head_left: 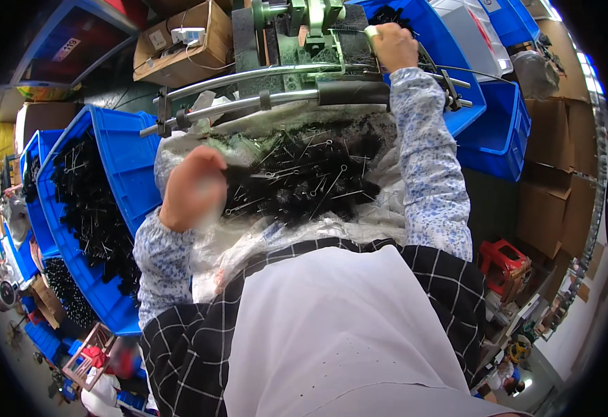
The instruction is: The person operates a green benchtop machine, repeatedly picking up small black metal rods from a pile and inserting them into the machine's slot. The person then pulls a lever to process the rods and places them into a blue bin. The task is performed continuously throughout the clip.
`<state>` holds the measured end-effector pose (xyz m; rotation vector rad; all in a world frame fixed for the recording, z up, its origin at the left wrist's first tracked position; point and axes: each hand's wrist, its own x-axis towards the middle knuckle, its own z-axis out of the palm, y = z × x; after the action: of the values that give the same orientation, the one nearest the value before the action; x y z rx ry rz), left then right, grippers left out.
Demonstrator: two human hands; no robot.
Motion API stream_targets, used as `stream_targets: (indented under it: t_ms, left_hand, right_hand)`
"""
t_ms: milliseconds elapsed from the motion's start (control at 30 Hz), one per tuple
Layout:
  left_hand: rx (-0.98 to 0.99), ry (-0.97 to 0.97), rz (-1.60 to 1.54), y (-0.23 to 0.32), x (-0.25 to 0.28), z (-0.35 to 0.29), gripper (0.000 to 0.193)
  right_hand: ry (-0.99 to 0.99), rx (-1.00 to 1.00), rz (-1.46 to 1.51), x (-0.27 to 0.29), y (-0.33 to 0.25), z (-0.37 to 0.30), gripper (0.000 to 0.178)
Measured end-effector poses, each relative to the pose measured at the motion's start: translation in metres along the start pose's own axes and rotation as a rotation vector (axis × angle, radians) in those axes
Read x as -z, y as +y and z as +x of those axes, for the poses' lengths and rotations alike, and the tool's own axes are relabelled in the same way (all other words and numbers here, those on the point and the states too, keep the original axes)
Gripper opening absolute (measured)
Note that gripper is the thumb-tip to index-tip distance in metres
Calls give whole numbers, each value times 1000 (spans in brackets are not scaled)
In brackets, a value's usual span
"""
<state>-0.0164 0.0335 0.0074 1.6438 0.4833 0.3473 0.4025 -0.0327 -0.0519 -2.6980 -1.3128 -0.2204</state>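
In front of me a heap of black wire brushes (304,177) with looped wire ends lies on a pale plastic sheet (214,243) over my lap. My left hand (194,187) hovers at the left edge of the heap, smeared by motion, so its fingers are hard to read. My right hand (396,47) is reached forward to the right side of a greasy metal machine (311,42). Its fingers are closed by a small pale tip, and what they grip is too small to make out. Two metal rods (248,103) run across the machine's near side.
A blue crate (127,149) of black brushes stands at the left. Another blue crate (502,135) is at the right. Behind to the left sits an open cardboard box (210,45) with a small white device. A red stool (504,267) stands at the lower right.
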Motion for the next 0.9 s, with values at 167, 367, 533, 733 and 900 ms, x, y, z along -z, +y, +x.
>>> stream_targets:
  t_ms: [167, 367, 533, 733, 900]
  left_hand:
    - [16, -50, -180, -4, -26, 29, 25]
    - [-68, 84, -310, -9, -54, 60, 24]
    - [-170, 200, -383, -11, -83, 80, 23]
    - [-89, 193, 122, -20, -53, 57, 32]
    - [324, -304, 629, -77, -22, 24, 40]
  right_hand:
    - [-101, 84, -39, 8, 33, 14, 23]
    - [222, -5, -3, 79, 26, -23, 20]
    - [-371, 440, 775, 91, -80, -114, 32]
    - [-222, 344, 527, 69, -85, -93, 21]
    - [209, 166, 46, 9, -29, -30, 20]
